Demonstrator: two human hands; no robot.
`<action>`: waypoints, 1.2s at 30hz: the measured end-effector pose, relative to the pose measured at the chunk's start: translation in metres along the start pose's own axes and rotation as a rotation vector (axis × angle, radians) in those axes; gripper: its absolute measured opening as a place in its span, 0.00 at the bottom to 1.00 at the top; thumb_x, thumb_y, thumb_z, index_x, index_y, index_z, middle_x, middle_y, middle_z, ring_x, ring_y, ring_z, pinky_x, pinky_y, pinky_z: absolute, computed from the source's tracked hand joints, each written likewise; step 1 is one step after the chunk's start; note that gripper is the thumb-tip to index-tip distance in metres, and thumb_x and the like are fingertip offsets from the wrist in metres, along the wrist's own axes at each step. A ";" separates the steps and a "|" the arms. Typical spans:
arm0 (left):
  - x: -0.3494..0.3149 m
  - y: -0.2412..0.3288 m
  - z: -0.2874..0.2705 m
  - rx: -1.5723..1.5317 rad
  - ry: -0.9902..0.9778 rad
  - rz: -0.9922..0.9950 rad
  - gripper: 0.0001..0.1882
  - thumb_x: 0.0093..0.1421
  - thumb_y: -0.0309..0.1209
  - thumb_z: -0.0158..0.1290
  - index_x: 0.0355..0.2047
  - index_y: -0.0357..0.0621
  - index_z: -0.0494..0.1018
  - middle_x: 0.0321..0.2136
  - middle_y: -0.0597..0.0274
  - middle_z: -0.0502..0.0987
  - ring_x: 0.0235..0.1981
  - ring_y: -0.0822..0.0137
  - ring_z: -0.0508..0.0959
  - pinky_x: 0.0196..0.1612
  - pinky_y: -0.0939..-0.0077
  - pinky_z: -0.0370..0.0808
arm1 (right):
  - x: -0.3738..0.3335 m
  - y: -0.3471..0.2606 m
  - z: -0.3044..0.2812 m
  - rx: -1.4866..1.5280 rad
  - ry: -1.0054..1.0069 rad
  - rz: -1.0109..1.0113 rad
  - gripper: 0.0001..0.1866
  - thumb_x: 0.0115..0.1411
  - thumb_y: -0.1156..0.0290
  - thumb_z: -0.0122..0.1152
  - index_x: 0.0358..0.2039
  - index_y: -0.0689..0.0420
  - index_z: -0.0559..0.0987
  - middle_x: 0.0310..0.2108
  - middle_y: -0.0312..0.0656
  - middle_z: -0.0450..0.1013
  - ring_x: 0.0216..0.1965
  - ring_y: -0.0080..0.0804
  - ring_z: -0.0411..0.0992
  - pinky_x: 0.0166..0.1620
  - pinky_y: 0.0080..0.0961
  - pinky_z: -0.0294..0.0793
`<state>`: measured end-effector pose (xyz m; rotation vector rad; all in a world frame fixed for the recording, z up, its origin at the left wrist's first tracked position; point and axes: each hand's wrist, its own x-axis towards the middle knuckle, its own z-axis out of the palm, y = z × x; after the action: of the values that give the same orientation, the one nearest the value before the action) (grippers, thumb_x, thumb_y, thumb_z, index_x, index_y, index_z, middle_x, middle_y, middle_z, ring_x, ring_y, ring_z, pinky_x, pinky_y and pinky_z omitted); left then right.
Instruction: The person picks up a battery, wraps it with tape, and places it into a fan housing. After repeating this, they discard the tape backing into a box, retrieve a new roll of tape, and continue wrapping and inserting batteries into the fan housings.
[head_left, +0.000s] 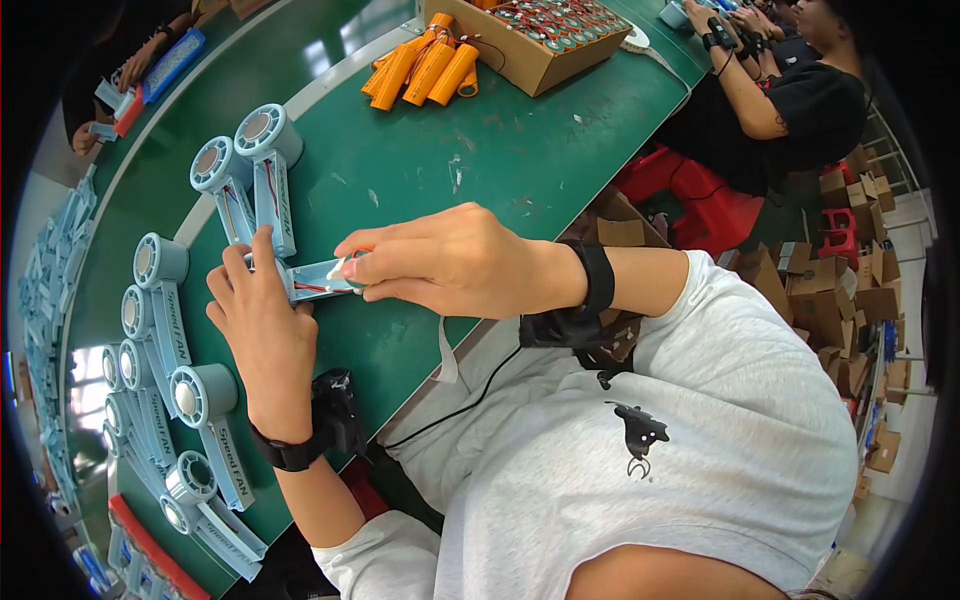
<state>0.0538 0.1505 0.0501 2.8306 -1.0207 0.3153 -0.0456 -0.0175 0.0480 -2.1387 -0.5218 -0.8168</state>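
Observation:
A light-blue handheld fan (312, 273) lies on the green table, its handle casing open and red wires showing inside. My left hand (262, 330) is closed round its left end, covering most of the fan head. Over the handle's other end, my right hand (440, 262) pinches with thumb and fingers together. A bit of white and a reddish wire show at those fingertips, but what they hold is mostly hidden. Just beyond my left hand, two more fans (270, 132) lie with open handles and wires inside.
Several closed light-blue fans (205, 395) line the table's left side. Orange battery cells (430, 72) are heaped at the back beside a cardboard box (535, 78) of wired cells. Across the left lane lies a pile of blue parts (62, 250). Co-workers sit at far left and upper right.

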 end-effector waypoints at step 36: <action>-0.002 -0.024 0.006 -0.907 0.142 0.143 0.03 0.46 0.22 0.57 0.23 0.40 0.74 0.39 0.63 0.75 0.50 0.61 0.69 0.43 0.75 0.67 | 0.042 0.025 -0.010 0.071 -0.468 0.056 0.04 0.45 0.80 0.55 0.22 0.64 0.69 0.24 0.44 0.73 0.22 0.40 0.71 0.27 0.29 0.69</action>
<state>0.0680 0.1691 0.0429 1.9044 -0.9945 0.0337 -0.0049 -0.0371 0.0690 -2.2687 -0.7108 -0.2552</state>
